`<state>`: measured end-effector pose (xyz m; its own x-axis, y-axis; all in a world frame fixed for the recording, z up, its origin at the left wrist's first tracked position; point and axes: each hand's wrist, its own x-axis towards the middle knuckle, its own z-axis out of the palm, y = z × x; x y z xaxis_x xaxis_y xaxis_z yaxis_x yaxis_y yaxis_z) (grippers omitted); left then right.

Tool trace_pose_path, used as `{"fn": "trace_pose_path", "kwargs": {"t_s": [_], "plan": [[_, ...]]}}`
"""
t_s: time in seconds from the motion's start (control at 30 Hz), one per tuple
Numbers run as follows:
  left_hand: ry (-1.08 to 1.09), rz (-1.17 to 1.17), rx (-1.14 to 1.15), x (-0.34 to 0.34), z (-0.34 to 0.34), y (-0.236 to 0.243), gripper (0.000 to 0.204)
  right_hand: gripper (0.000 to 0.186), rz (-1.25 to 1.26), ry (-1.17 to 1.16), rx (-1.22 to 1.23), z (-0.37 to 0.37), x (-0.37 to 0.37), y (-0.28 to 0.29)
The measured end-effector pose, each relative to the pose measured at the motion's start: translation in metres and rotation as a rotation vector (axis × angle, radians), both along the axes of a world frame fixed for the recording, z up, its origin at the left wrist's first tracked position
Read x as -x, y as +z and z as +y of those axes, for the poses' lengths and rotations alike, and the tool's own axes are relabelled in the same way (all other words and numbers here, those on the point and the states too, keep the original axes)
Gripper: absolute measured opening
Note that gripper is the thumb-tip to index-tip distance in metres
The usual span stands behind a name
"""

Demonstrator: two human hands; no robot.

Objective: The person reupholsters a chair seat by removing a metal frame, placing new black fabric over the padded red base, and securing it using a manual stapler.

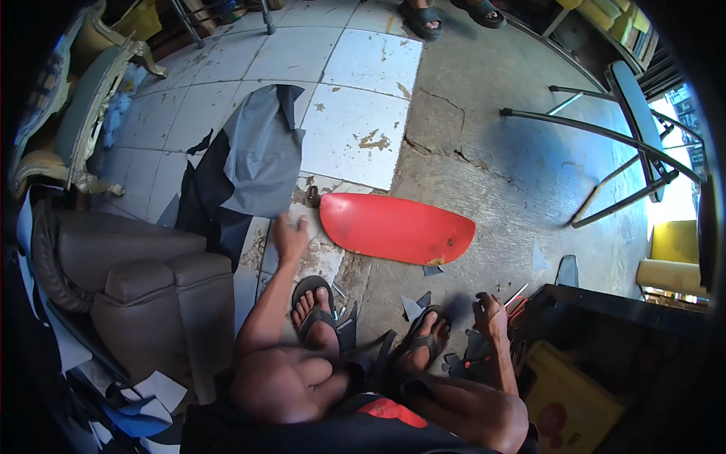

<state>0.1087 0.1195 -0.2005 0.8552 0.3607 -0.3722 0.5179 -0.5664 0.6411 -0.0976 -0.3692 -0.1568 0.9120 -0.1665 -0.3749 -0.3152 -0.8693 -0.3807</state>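
Observation:
My left hand [291, 236] is at the lower edge of a grey sheet of upholstery material [265, 163], thumb apart from the fingers. Whether it touches the sheet I cannot tell. Just right of it lies a red curved panel [397, 228], shaped like a seat shell, with worn spots at its right end. Black material [208, 189] lies partly under the grey sheet. My right hand [491, 314] is low on the right with its fingers curled; what they hold, if anything, is hidden. A dark blurred shape [457, 309] shows beside it, and red-handled tools [517, 306] lie close by.
A brown padded seat [151, 295] stands at left, below an ornate chair frame [94, 113]. At right are a metal-legged folding chair [635, 136], a black box edge [605, 301] and a yellow container [571, 393]. Scraps [412, 309] litter the floor. Another person's sandalled feet [423, 19] are far off.

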Motion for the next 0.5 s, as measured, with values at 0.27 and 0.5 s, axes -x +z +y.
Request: {"fn": "trace_pose_path", "kwargs": {"t_s": [0.27, 0.5], "plan": [[-0.176, -0.174, -0.475, -0.078, 0.159, -0.037, 0.037, 0.028, -0.041, 0.024, -0.346, 0.095, -0.057, 0.043], [-0.377, -0.804, 0.071, -0.057, -0.063, 0.169, 0.013, 0.067, 0.014, -0.171, -1.230, 0.128, -0.127, 0.118]]}}
